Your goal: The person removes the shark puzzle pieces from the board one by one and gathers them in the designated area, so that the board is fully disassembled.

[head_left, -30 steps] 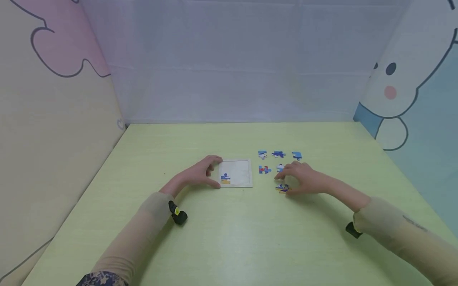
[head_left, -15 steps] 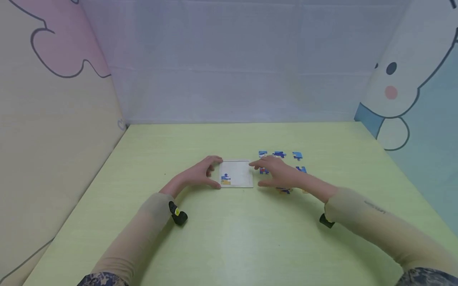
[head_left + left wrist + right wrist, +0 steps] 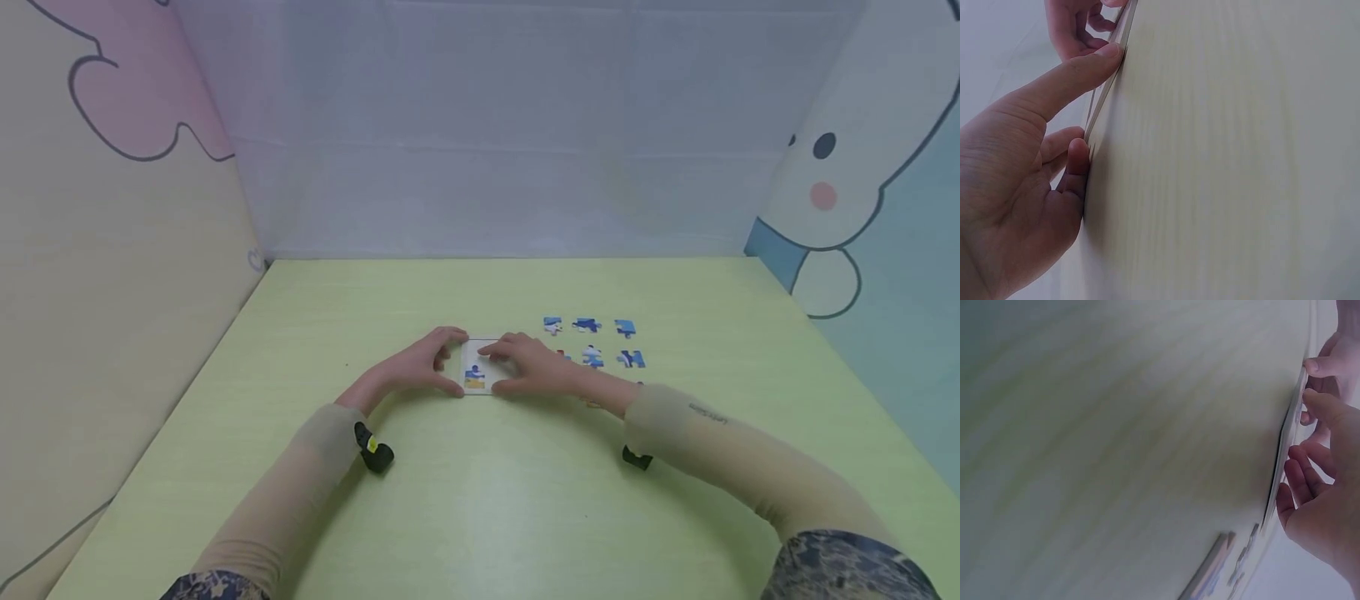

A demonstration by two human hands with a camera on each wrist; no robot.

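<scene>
A square white puzzle tray (image 3: 482, 388) lies on the table with one blue-and-yellow puzzle piece (image 3: 474, 377) in its lower left part. My left hand (image 3: 422, 360) grips the tray's left side, index finger at the far corner and thumb at the near corner. In the left wrist view the left thumb (image 3: 1079, 75) lies along the tray's rim. Over the tray's right half is my right hand (image 3: 531, 367), fingers loosely bent. No piece shows between them. In the right wrist view the right thumb (image 3: 1325, 406) is beside the tray edge; whether it touches cannot be told.
Several loose puzzle pieces lie right of the tray, among them a blue one (image 3: 625, 327), a dark blue one (image 3: 587, 325) and a blue-and-red one (image 3: 632, 358). My right forearm partly covers the nearest pieces. A pale cloth wall (image 3: 480, 200) stands behind the table.
My right hand has moved left from the loose pieces to over the tray, uncovering pieces on the right. The left hand, the tray and the piece in it have stayed put.
</scene>
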